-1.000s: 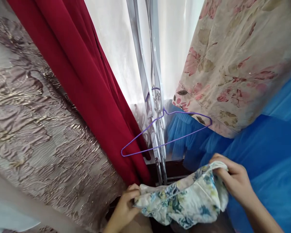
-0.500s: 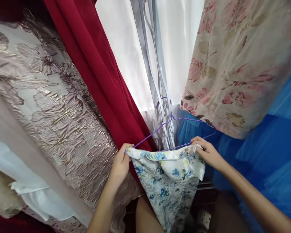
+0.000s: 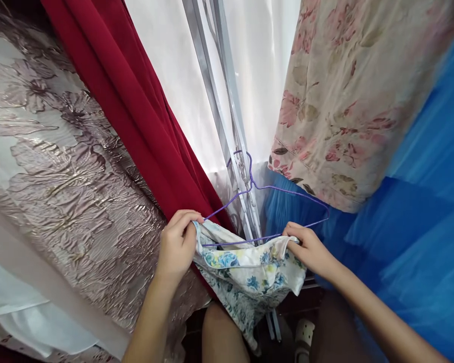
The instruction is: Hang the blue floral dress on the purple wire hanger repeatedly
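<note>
A white garment with blue and yellow flowers [image 3: 249, 267] hangs between my two hands in the middle of the view. My left hand [image 3: 177, 239] is closed on its left top edge, by the left corner of a purple wire hanger [image 3: 252, 185]. Pinched in my right hand [image 3: 306, 247] is the right top edge, with the hanger's lower bar beside the fingers. The garment's opening gapes, and the left part of the bar lies inside it. The hanger's right corner sticks out bare past my right hand. Its hook stands up in front of a metal pole.
Metal poles [image 3: 215, 85] rise before a white curtain [image 3: 166, 55]. A long red cloth [image 3: 136, 121] and a shiny pinkish brocade [image 3: 60, 171] hang at left. On the right are a beige floral garment [image 3: 333, 101] and blue tulle [image 3: 419, 242]. A light perforated shoe [image 3: 305, 333] is below.
My left hand has turned and pulled the garment's left edge up around the hanger's left end. The opening gapes wider, and the view has shifted slightly right.
</note>
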The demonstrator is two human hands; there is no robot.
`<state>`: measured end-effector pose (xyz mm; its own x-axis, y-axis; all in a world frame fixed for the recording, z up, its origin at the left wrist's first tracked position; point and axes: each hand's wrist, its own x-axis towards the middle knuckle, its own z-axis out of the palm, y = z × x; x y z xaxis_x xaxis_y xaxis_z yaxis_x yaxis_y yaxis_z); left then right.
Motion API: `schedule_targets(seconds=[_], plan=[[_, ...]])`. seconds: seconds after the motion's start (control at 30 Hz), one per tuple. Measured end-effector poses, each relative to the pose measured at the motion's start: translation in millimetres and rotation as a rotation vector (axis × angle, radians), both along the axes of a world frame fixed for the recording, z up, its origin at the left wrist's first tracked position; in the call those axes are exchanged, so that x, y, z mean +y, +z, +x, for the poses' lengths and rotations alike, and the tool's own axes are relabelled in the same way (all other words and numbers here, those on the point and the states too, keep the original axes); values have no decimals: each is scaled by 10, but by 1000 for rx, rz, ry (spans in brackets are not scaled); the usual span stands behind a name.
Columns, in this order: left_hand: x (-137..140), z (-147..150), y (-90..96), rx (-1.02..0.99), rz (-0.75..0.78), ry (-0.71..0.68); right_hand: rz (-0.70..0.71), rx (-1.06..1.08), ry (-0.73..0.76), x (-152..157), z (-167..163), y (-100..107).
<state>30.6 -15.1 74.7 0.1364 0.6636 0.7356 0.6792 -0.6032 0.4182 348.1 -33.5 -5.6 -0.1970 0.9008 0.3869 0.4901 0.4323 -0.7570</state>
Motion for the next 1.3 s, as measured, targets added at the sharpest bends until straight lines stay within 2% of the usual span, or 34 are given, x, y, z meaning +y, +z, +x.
schedule_targets(seconds=[0.2,0.3,0.43,0.57,0.7,0.8,0.93,1.03,1.1,1.17,1.23,1.27,1.3], plan=[[23,-400,-259,-251,-29,212,-35,-76,-12,31,20,8],[-32,-455,-288,-324,4,246,-43,-111,-3,52,15,3],[-74,-222,-118,-188,86,188,-34,-128,4,50,-6,13],[-17,279,58,-105,111,83,-16,-142,-6,-4,-84,5],[101,685,124,-33,179,-45,20,-128,-7,-72,-109,-30],[230,685,96,-39,161,27,46,-94,37,-134,-26,-44],[358,461,-83,-95,-51,76,96,-56,65,-278,119,-47],[368,353,-228,-130,-14,104,250,12,-39,-390,253,-45],[359,337,-276,-133,35,107,414,90,-234,-392,399,-17],[357,344,-285,-114,63,107,511,173,-464,-278,594,55],[362,354,-279,-89,78,99,425,256,-581,-43,799,168],[366,356,-278,-76,85,90,314,308,-596,104,887,234],[370,355,-282,-65,94,79,178,345,-546,253,957,302]])
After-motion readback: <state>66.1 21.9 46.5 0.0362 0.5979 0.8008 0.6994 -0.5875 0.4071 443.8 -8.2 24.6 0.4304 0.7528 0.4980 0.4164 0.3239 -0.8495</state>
